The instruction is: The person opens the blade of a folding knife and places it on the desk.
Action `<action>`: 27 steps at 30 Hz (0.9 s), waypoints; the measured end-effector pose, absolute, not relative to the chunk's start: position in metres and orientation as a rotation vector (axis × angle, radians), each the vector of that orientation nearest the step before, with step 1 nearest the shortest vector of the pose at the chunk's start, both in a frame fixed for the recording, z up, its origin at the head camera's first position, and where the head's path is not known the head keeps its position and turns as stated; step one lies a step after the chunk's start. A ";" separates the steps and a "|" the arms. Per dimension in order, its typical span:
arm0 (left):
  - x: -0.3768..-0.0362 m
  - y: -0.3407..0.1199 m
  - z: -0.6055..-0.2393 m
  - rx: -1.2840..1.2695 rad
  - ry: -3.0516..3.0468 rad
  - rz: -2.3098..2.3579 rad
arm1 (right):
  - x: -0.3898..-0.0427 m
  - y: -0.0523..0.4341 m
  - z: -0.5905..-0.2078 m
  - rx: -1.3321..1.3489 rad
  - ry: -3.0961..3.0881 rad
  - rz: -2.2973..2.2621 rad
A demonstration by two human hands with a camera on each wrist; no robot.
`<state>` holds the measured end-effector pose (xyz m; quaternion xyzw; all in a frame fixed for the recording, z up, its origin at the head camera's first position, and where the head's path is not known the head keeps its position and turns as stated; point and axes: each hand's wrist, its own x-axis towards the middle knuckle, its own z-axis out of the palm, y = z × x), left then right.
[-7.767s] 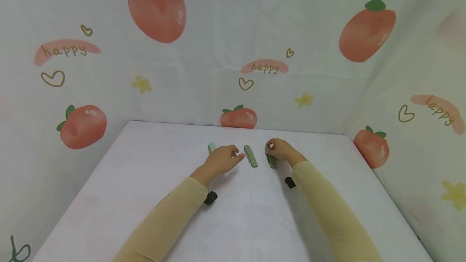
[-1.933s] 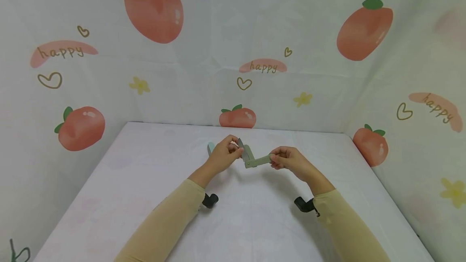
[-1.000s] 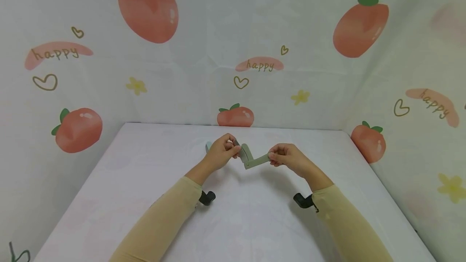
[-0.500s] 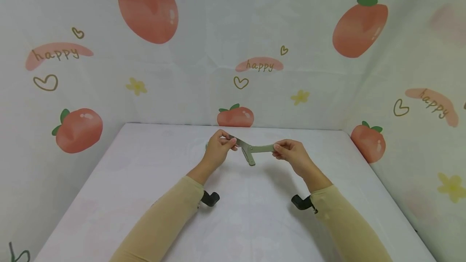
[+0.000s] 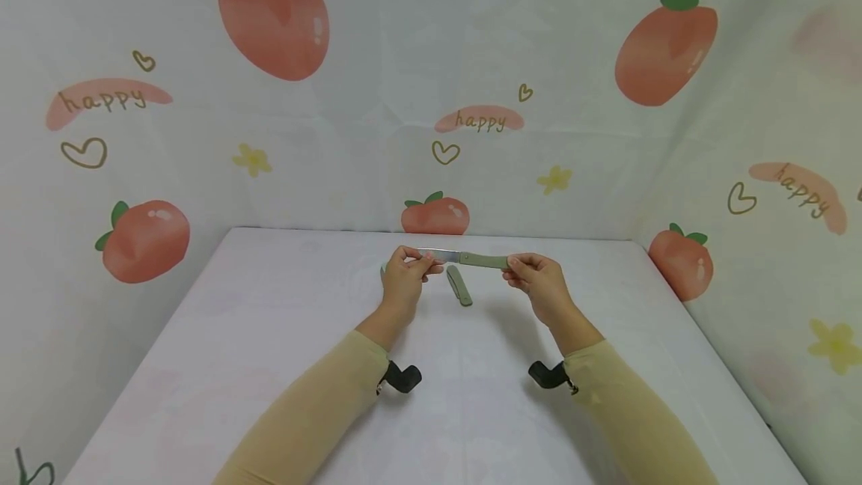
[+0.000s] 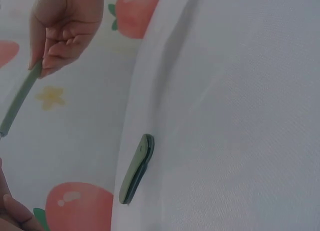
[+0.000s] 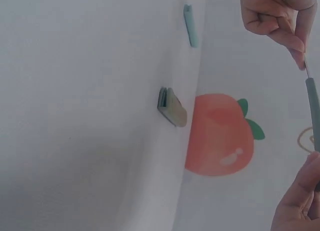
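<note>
A folding knife is held level above the white table, its silver blade opened straight out from its green handle. My left hand pinches the blade near its tip. My right hand pinches the far end of the handle. The left wrist view shows the right hand on the handle. The right wrist view shows the left hand and the handle. A second green knife, folded shut, lies on the table below the held one.
A pale teal folded knife lies behind my left hand, seen better as the teal knife in the right wrist view. The folded green knife lies flat. Curtains printed with fruit enclose the table on three sides.
The held knife went from a bent V to fully straight as my hands drew apart and rose a little. The folded knife on the table stayed put.
</note>
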<state>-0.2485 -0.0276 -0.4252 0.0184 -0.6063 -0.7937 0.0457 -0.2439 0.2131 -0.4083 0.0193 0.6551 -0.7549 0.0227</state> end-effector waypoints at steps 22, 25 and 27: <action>-0.246 -0.059 -0.429 -0.088 -2.232 -2.419 | -0.242 0.240 -0.408 -0.295 2.223 -1.808; -0.244 -0.061 -0.430 -0.091 -2.251 -2.483 | -0.242 0.243 -0.407 -0.315 2.217 -1.750; -0.245 -0.061 -0.435 -0.098 -2.255 -2.500 | -0.241 0.246 -0.407 -0.321 2.219 -1.718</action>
